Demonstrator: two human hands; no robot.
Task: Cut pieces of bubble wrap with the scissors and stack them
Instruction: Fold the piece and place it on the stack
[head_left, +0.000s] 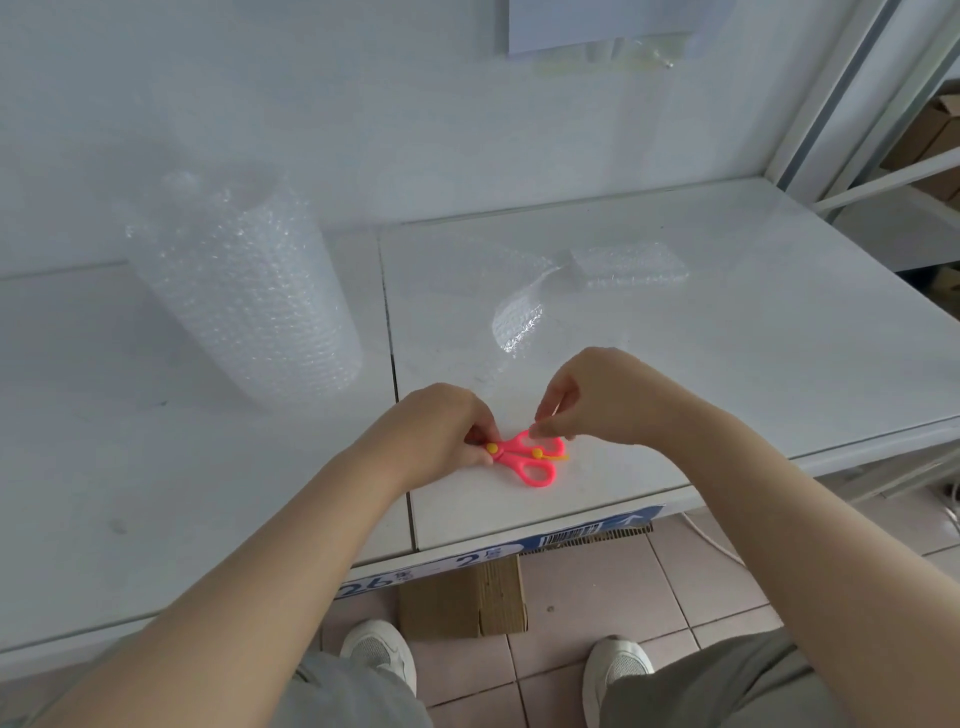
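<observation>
1. Nearest the camera are the person's two bare forearms, reaching forward over grey-trousered knees to the front part of the white table (727, 338).
2. Location: the scissors (524, 460), pink with yellow fittings, lie flat on the table near its front edge, between the two hands.
3. Orientation: the long axis runs roughly left to right, along the table edge. The handle loops point right. The blade end points left and is hidden under the left hand.
4. Grip, left hand (441, 431): curled fingers and thumb pinch the scissors narrowly at the yellow pivot and blade end.
5. Grip, right hand (587, 400): thumb and fingertips close in a fine pinch at the far handle loop. Whether they hold the loop or a small yellow tab beside it cannot be told.
6. Surroundings: a loose strip of bubble wrap (519, 317) lies just beyond the hands. A small stack of cut pieces (628, 265) sits farther back right. The upright bubble wrap roll (244, 296) stands well apart at left.
7. Hazards, as judged:
   - Spreading the handles while the left fingers cover the blades could nip them.
   - A slipped pinch could push the scissors toward the front edge and off the table.
   - The clear strip is hard to see against the white top, so a cut may run crooked.
</observation>
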